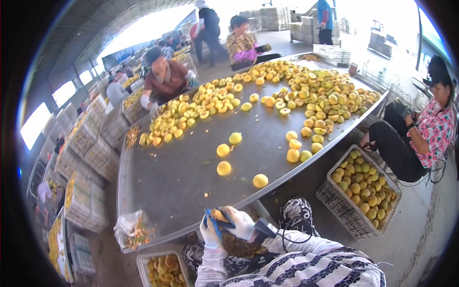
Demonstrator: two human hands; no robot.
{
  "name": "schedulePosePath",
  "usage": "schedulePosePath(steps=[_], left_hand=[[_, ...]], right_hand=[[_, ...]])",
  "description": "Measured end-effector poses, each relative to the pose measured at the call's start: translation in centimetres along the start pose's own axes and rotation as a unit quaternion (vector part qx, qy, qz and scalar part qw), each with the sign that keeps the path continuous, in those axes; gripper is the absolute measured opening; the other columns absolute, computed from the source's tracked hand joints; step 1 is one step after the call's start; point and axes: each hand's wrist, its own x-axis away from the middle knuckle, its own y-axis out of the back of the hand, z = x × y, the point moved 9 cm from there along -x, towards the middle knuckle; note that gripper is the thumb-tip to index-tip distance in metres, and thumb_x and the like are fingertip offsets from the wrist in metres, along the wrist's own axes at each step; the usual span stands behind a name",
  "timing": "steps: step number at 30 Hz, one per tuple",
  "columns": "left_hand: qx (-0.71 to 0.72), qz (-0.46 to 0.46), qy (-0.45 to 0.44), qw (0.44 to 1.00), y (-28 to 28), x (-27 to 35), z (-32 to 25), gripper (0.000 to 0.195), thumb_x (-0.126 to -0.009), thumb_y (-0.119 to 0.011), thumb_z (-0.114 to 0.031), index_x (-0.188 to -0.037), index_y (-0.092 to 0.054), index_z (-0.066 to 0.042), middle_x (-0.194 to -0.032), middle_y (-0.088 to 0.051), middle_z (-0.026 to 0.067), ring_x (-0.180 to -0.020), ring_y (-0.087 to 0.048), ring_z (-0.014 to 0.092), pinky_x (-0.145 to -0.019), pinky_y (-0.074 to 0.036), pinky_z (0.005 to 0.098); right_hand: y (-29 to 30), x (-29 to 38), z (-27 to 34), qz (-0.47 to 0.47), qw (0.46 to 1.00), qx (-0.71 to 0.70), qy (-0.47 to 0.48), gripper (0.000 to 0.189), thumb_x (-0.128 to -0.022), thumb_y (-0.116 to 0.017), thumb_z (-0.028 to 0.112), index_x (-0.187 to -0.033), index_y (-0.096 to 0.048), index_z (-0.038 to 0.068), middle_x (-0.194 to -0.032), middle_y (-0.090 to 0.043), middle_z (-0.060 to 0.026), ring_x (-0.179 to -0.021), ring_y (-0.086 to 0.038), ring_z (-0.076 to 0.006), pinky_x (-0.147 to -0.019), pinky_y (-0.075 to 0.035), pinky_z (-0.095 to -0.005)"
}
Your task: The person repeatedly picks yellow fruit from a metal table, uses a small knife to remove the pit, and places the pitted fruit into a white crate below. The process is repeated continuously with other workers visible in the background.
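My left hand (211, 233) and my right hand (241, 223) meet just above the near edge of the metal-topped table (172, 179). Both wear white gloves with blue palms. Between them is a small orange-brown piece, apparently peach (217, 215), which my left fingers grip. The right fingers curl in close against it; whether they hold a tool is hidden. A few whole yellow peaches lie nearest on the tabletop, among them one peach (260, 180) by the near edge and another (224, 168) farther in.
Halved peaches (215, 98) and a large heap (322, 93) cover the far side. A plastic bag (126, 226) with scraps sits at the left corner. Crates of peaches stand at right (348, 211) and below (141, 267). A person (166, 77) works opposite; another (430, 132) sits right.
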Motion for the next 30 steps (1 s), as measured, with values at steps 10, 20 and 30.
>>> schedulePosePath(steps=[10,20,30], left_hand=[[0.017,0.101,0.036,0.994,-0.8,1.0,1.6,0.047,-0.102,-0.054,-0.042,-0.125,-0.058,-0.001,-0.11,-0.066,0.005,-0.097,-0.065,0.015,-0.086,-0.053,0.0306],[-0.024,0.135,0.105,0.985,-2.5,3.1,0.5,0.037,-0.104,-0.051,-0.017,-0.137,-0.05,-0.001,-0.128,-0.06,0.0083,-0.115,-0.059,0.019,-0.098,-0.05,0.0308],[-0.012,0.013,0.033,0.999,-1.0,3.5,0.0,0.039,-0.105,-0.052,-0.028,-0.13,-0.057,0.002,-0.115,-0.065,0.0073,-0.101,-0.063,0.016,-0.088,-0.052,0.0299]], right_hand=[[-0.4,1.8,-2.1,0.0,1.0,-0.002,-0.023,0.051,-0.082,-0.068,0.006,-0.13,-0.051,0.005,-0.111,-0.065,-0.0202,-0.099,-0.066,-0.0397,-0.083,-0.054,-0.0405],[-0.2,3.6,-2.8,-0.053,0.994,-0.039,-0.083,0.053,-0.081,-0.071,0.005,-0.13,-0.052,0.004,-0.114,-0.065,-0.0203,-0.106,-0.065,-0.038,-0.089,-0.052,-0.0399],[-0.7,3.4,-0.3,-0.059,0.995,0.018,-0.083,0.044,-0.085,-0.075,0.021,-0.122,-0.056,0.004,-0.103,-0.068,-0.0203,-0.091,-0.069,-0.0377,-0.079,-0.055,-0.0395]])
